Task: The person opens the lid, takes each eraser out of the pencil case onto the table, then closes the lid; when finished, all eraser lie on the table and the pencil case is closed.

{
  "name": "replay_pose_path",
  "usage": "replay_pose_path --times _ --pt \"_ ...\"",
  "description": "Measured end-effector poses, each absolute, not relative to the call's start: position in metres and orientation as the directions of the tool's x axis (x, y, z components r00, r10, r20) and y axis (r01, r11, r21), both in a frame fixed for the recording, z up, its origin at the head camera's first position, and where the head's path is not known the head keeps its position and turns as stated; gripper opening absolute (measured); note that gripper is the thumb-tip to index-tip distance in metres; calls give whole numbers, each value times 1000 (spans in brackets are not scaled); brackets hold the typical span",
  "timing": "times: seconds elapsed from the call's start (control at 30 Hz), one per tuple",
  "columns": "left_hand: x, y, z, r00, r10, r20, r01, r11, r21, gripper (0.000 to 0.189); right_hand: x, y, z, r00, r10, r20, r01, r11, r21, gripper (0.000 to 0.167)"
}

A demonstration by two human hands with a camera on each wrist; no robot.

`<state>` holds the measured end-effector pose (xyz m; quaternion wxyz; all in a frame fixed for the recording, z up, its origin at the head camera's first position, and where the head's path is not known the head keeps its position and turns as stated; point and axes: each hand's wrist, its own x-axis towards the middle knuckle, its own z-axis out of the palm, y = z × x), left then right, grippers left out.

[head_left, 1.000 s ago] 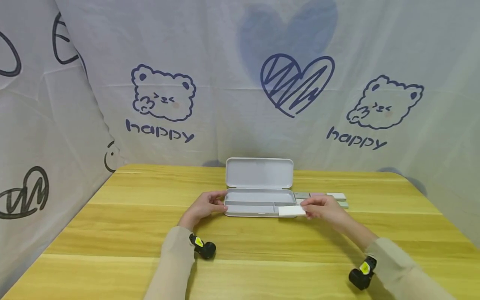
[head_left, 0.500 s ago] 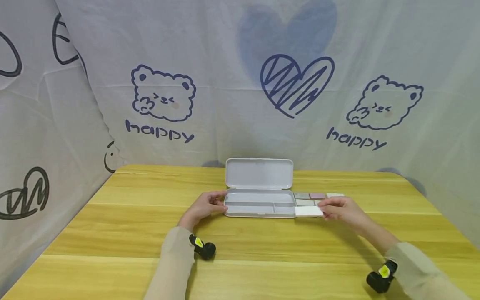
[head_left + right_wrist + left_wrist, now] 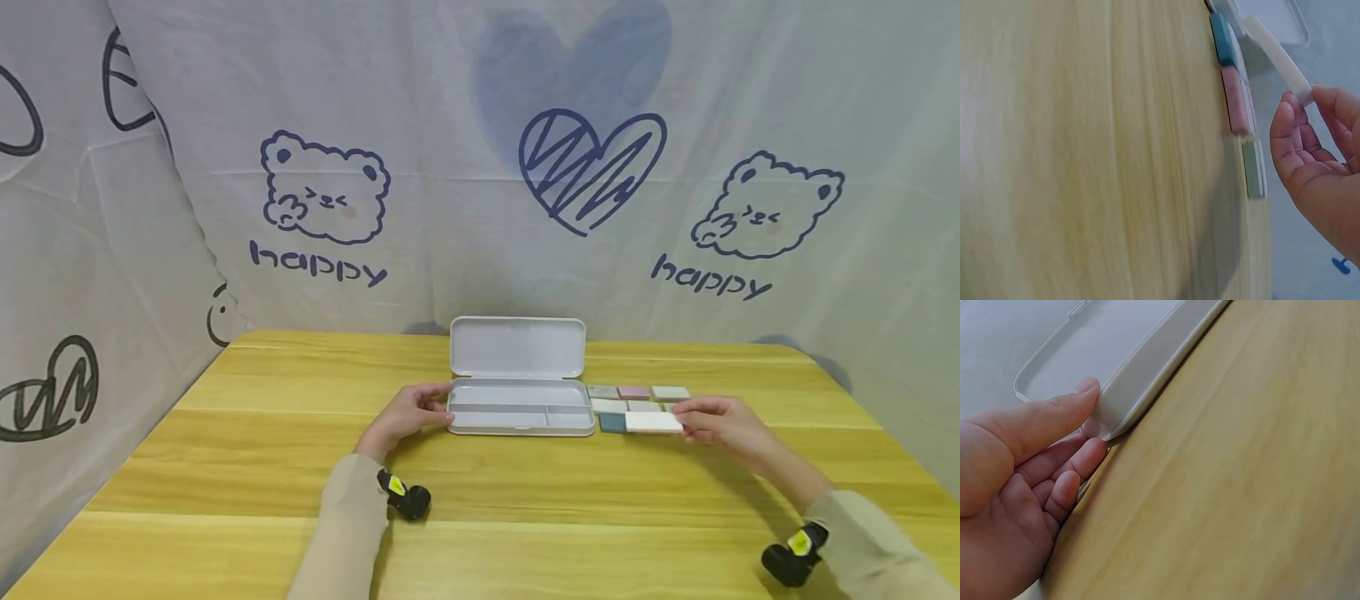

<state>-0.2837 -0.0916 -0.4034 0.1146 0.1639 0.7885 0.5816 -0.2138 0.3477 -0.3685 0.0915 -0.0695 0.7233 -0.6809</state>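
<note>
A white pencil case (image 3: 517, 431) stands with its lid (image 3: 517, 346) raised, its divided tray bare. My left hand (image 3: 405, 417) holds the case's left end, the thumb at the rim and fingers curled against the corner in the left wrist view. Between thumb and fingertips of my right hand (image 3: 731, 429) is a white eraser (image 3: 654, 422), pinched by its right end. It is above the other erasers, which lie in rows right of the case: a teal eraser (image 3: 612, 423) in front, a pink eraser (image 3: 633, 392) at the back, and a green eraser (image 3: 1252, 169) showing in the right wrist view.
The wooden table (image 3: 517, 517) extends broadly in front of the case. Behind it hangs a white cloth (image 3: 450, 208) printed with bears and hearts. Another white eraser (image 3: 670, 392) lies at the back right of the rows.
My right hand has carried the white eraser rightward, from over the case's front right corner to over the eraser rows, uncovering the teal eraser. My left hand keeps its place.
</note>
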Motion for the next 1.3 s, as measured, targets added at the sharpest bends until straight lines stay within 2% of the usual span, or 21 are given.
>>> replay_pose_path --times 0.77,1.1,1.3 --pt "-285 -92 -405 -921 388 3 115 265 957 52 -220 406 -377 -978 -202 -59 50 49 -998 26" --pt "-285 -91 -405 -925 381 3 117 277 954 52 -222 415 -378 -972 -179 -152 125 151 -981 19" --pt "-285 -91 -405 -925 380 -2 115 286 951 52 -224 412 -379 -977 -132 -169 125 291 -949 16"
